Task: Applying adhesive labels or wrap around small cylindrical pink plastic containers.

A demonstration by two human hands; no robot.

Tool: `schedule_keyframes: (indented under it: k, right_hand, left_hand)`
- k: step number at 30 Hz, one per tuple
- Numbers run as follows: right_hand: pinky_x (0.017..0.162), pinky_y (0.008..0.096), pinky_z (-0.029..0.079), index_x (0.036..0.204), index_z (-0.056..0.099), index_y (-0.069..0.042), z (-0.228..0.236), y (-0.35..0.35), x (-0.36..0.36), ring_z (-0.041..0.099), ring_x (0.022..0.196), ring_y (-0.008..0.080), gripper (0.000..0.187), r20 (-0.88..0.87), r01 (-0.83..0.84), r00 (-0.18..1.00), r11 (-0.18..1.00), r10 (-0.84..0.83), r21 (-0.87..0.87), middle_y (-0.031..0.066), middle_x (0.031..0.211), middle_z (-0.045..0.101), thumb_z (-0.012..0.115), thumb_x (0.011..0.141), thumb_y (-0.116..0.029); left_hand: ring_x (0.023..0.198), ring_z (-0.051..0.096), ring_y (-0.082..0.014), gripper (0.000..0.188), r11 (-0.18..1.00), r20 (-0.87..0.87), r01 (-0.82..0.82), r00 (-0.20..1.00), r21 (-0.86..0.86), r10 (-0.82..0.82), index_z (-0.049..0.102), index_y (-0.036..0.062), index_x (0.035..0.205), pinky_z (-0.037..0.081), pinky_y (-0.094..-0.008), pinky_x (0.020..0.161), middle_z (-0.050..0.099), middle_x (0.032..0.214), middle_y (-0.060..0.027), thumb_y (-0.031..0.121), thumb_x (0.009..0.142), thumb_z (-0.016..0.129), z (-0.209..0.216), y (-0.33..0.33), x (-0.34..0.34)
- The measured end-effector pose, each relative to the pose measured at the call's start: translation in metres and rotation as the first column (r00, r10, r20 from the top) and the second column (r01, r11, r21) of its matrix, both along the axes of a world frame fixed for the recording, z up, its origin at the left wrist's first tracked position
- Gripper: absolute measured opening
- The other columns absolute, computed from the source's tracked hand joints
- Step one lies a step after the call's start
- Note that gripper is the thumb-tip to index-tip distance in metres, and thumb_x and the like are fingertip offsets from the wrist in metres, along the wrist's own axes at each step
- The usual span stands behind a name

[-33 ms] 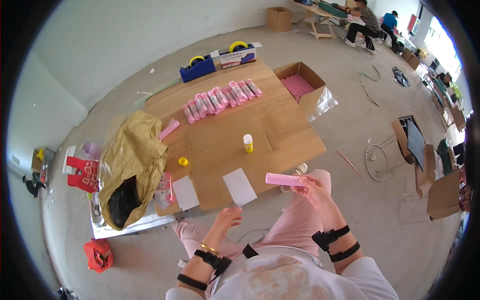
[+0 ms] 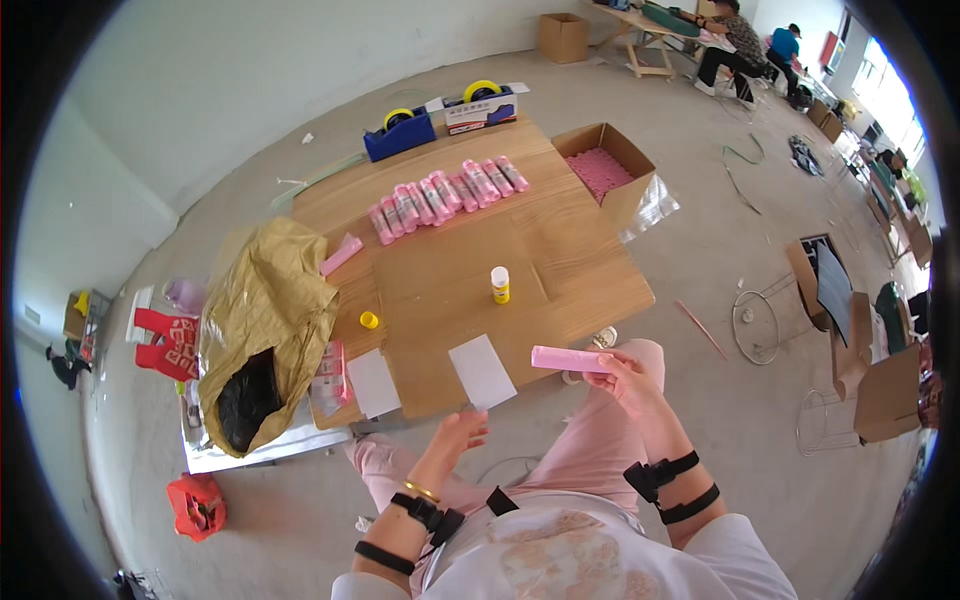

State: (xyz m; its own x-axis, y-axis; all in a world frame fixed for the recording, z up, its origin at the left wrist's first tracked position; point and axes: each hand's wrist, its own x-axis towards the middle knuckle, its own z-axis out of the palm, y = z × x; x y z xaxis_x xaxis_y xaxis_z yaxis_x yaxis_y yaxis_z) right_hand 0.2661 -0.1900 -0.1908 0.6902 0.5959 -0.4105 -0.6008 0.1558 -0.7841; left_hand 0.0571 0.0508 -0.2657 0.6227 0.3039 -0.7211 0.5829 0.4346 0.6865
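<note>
Right hand: my right hand (image 2: 632, 380) is closed around one end of a pink roll (image 2: 570, 359), fingers curled over it; the roll sticks out to my left, roughly level, just off the near edge of the surface (image 2: 590, 250).
Left hand: my left hand (image 2: 458, 432) is loosely open with the fingers half curled, holding nothing; its fingertips come up to the near corner of a white card (image 2: 482, 371), and I cannot tell whether they touch it.
Roll relative to hands: the pink roll lies between my two hands, gripped on the right, its free end just above and to the right of the white card and near my left hand.
Near edge of the surface: a second white card (image 2: 372, 383) lies to the left of the first, with a flat pink packet (image 2: 330, 374) just beside it.
Middle of the surface: a small bottle (image 2: 500, 284) with a yellow body and white cap stands upright; a yellow cap (image 2: 369, 320) lies to its left, well apart.
Far side: a row of pink rolls (image 2: 447, 194) lies side by side; behind them stand a blue tape dispenser (image 2: 400, 132) and a second dispenser (image 2: 478, 105).
Right corner: an open cardboard box (image 2: 612, 172) holds pink material.
Left edge: a crumpled golden-brown bag (image 2: 265, 320) with a black lining showing spreads over the surface's edge.
</note>
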Motion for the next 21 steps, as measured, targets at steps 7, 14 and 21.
schedule_keyframes:
  k: [7, 14, 21]
  right_hand:
    - [0.08, 0.0281, 0.052, 0.107, 0.06, 0.001, 0.003, 0.023, -0.005, 0.064, 0.084, 0.0174, 0.027, 0.036, -0.037, 0.999, 0.997, 0.039, -0.061, 0.01, 0.096, 0.065, 0.059, 0.089, -0.019]
    - [0.079, 0.0286, 0.052, 0.106, 0.06, 0.003, 0.0, 0.042, -0.003, 0.065, 0.084, 0.018, 0.027, 0.056, -0.06, 0.996, 0.995, 0.065, -0.08, 0.0111, 0.095, 0.065, 0.06, 0.089, -0.019]
    - [0.078, 0.0289, 0.053, 0.106, 0.06, 0.004, -0.004, 0.048, 0.001, 0.065, 0.083, 0.0183, 0.027, 0.067, -0.054, 0.996, 0.994, 0.06, -0.091, 0.0115, 0.094, 0.065, 0.059, 0.089, -0.017]
  left_hand:
    - [0.08, 0.065, -0.0136, 0.025, 0.897, -0.003, -0.161, 0.985, -0.413, 0.175, 0.059, 0.0048, 0.095, 0.053, -0.0243, 0.067, 0.067, 0.093, -0.0078, 0.026, 0.084, 0.067, -0.004, 0.005, 0.02]
    - [0.078, 0.063, -0.0109, 0.014, 0.931, 0.168, -0.313, 0.924, -0.188, 0.345, 0.059, 0.0066, 0.081, 0.052, -0.0239, 0.07, 0.067, 0.086, -0.0051, 0.019, 0.086, 0.065, 0.031, -0.016, 0.029]
    - [0.078, 0.053, -0.0051, 0.005, 0.928, 0.518, -0.359, 0.815, 0.099, 0.26, 0.057, 0.0065, 0.084, 0.044, -0.0209, 0.071, 0.06, 0.086, 0.0025, 0.008, 0.087, 0.06, 0.03, -0.01, 0.042]
